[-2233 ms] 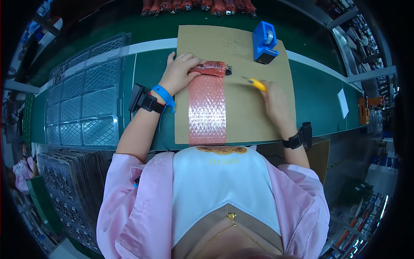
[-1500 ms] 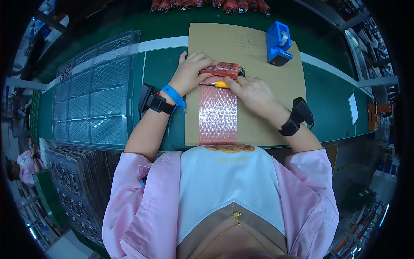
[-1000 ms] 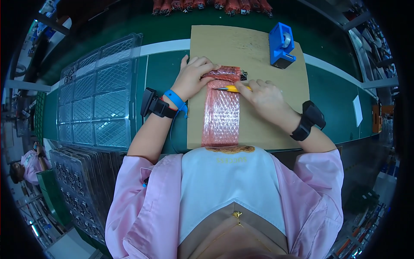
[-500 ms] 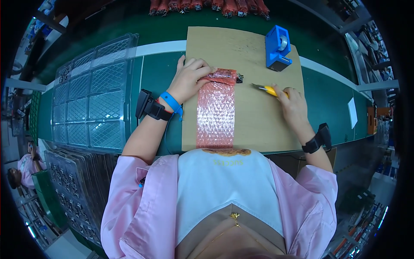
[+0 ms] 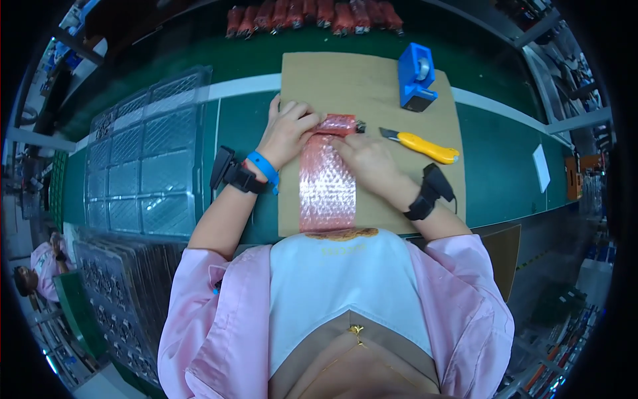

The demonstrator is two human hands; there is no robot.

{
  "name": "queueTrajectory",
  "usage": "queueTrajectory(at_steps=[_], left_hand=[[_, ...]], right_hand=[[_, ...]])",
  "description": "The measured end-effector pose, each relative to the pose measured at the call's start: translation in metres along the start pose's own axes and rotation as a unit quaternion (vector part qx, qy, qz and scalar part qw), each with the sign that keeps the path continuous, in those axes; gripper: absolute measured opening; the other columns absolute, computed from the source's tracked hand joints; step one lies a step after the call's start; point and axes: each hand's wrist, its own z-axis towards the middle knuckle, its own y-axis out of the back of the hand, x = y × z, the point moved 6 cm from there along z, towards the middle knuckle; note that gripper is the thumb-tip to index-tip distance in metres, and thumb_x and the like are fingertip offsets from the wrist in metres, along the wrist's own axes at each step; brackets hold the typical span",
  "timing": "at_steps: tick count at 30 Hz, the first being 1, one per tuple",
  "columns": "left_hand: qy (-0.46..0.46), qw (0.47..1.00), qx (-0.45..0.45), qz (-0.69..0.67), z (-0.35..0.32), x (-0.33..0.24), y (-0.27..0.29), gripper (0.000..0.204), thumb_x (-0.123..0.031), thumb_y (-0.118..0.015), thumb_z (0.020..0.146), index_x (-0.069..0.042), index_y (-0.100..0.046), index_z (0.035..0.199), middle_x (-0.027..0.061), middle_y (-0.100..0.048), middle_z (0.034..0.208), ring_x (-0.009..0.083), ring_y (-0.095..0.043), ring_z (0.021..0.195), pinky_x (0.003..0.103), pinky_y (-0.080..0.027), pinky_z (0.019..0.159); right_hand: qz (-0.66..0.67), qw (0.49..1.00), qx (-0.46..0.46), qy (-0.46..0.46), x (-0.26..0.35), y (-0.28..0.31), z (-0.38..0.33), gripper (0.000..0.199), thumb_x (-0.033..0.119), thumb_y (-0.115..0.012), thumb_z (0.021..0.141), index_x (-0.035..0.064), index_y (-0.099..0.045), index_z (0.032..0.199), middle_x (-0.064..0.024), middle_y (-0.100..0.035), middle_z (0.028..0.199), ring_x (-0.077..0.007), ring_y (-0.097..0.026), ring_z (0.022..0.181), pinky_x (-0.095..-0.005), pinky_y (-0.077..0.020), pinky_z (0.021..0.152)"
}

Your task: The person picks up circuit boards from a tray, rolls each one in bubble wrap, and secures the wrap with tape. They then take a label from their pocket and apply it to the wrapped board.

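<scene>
A strip of pink bubble wrap (image 5: 327,189) lies lengthwise on a brown cardboard sheet (image 5: 345,83), its far end folded over into a bundle. Dark metal-looking ends of the wrapped part (image 5: 360,126) stick out on the bundle's right; the rest is hidden inside. My left hand (image 5: 290,130) is closed on the left end of the folded bubble wrap. At the right end, the fingers of my right hand (image 5: 373,161) are closed on the fold's near edge, partly hidden. A yellow utility knife (image 5: 428,147) rests on the cardboard right of that hand, blade pointing left.
A blue tape dispenser (image 5: 417,83) stands at the cardboard's far right. Several red-wrapped bundles (image 5: 312,14) line the back. Clear compartment trays (image 5: 143,166) lie at left, with stacked trays (image 5: 126,292) below. A white card (image 5: 541,169) is at far right; another person (image 5: 48,266) is at far left.
My right hand has let go of the utility knife, now lying on the cardboard, and moved left onto the bubble wrap. My left hand keeps its hold at the fold.
</scene>
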Motion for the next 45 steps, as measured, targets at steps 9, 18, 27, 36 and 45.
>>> queueTrajectory(at_steps=[9,18,27,36,45], left_hand=[[0.024,0.999,0.013,0.035,-0.018,0.007,-0.004,0.026,-0.002,-0.067,0.069,-0.008,-0.062,0.094,0.0076,-0.057,0.094,0.0273,-0.054,0.1,0.052,-0.026,0.106],[0.034,0.999,-0.012,0.026,-0.012,-0.009,0.002,0.03,-0.001,-0.066,0.07,-0.01,-0.063,0.098,0.0056,-0.056,0.093,0.025,-0.054,0.099,0.056,-0.025,0.105],[0.01,0.998,-0.059,0.022,-0.009,0.001,0.007,0.021,-0.01,-0.061,0.076,-0.017,-0.064,0.096,0.0038,-0.054,0.09,0.0229,-0.054,0.099,0.058,-0.028,0.1],[-0.049,0.996,-0.056,0.055,-0.012,-0.006,0.011,0.019,-0.016,-0.06,0.075,-0.018,-0.062,0.094,0.0062,-0.054,0.092,0.0285,-0.051,0.101,0.054,-0.035,0.095],[-0.072,0.989,-0.021,0.131,-0.021,-0.032,0.008,0.022,-0.013,-0.058,0.077,-0.018,-0.057,0.098,0.0062,-0.052,0.095,0.0258,-0.051,0.1,0.058,-0.035,0.094]], right_hand=[[-0.085,0.996,0.01,0.01,0.023,-0.053,0.009,0.009,0.012,-0.058,0.066,0.0038,-0.058,0.069,-0.0094,-0.057,0.056,-0.0197,-0.06,0.051,-0.0351,-0.0449,0.041],[-0.103,0.993,0.027,0.051,0.031,-0.039,0.008,0.009,0.011,-0.058,0.066,0.002,-0.059,0.068,-0.0101,-0.06,0.061,-0.0202,-0.062,0.053,-0.0331,-0.0477,0.043],[-0.107,0.989,0.083,0.051,0.028,-0.027,0.028,0.007,0.008,-0.058,0.068,0.0032,-0.058,0.073,-0.0076,-0.06,0.062,-0.0195,-0.064,0.054,-0.033,-0.0492,0.045],[-0.177,0.981,0.066,0.048,0.034,-0.015,0.022,0.012,0.009,-0.056,0.073,0.0059,-0.058,0.084,-0.006,-0.058,0.064,-0.0199,-0.061,0.052,-0.0325,-0.0485,0.046],[-0.049,0.994,-0.091,-0.042,0.018,0.024,0.021,0.04,0.019,-0.065,0.077,0.0053,-0.056,0.113,-0.014,-0.06,0.1,-0.0298,-0.056,0.1,-0.0428,-0.0455,0.082]])
